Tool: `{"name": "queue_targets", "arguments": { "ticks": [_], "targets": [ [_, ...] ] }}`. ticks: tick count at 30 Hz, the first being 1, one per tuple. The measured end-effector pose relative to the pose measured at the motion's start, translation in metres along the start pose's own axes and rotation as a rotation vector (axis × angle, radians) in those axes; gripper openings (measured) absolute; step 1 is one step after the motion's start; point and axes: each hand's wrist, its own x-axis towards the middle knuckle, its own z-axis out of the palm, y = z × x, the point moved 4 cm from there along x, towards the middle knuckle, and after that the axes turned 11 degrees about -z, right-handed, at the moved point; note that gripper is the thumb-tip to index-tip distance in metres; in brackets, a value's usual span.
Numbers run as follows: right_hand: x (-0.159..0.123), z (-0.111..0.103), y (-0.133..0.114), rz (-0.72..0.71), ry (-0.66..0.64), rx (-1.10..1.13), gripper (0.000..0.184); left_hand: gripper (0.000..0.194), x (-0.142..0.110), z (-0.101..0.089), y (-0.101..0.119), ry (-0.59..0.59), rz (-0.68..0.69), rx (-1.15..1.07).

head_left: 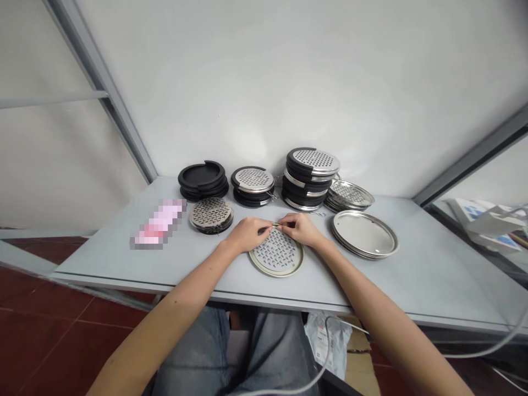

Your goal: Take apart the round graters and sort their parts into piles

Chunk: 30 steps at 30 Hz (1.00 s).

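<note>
A round metal grater plate point(277, 250) with raised teeth lies near the front of the table, inside a pale rim. At its far edge my left hand point(248, 235) and my right hand point(301, 230) meet, fingertips pinched close together. Between the fingertips shows a small shiny bit point(275, 224), too small to name; a dark gap is visible under the left fingers. Both hands are closed, and their fingers hide the plate's far rim.
Behind stand black rings point(203, 176), perforated grater discs point(211, 213), a short stack of black-rimmed graters point(252, 181) and a taller one point(312, 165) with wire clasps. At right are more grater plates point(350, 193) and shallow metal lids point(365, 234). A white cable point(328, 352) hangs below the table.
</note>
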Motion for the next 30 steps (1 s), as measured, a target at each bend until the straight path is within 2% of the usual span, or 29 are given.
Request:
{"name": "queue_targets", "arguments": {
  "ticks": [4,9,15,21,25,30],
  "targets": [
    [0.002,0.002,0.001,0.043,0.039,-0.004,0.021,0.025,0.0,0.0,0.002,0.003,-0.005,0.036],
    [0.001,-0.002,0.005,0.049,-0.003,0.037,0.023,0.024,0.0,-0.001,0.004,0.013,-0.012,0.067],
    [-0.002,-0.018,0.008,0.052,0.15,-0.016,0.024,0.025,0.003,-0.003,0.002,0.053,-0.058,0.073],
    [-0.001,-0.014,0.006,-0.035,0.083,-0.019,0.016,0.03,0.004,-0.001,-0.002,0.022,-0.027,0.016],
    [-0.001,-0.013,0.011,0.004,0.084,0.023,0.014,0.04,0.002,-0.001,-0.002,-0.004,-0.017,0.014],
    [-0.001,-0.01,0.016,0.057,0.075,0.12,0.015,0.043,0.001,-0.002,0.0,-0.012,0.005,0.017]
  ]
}}
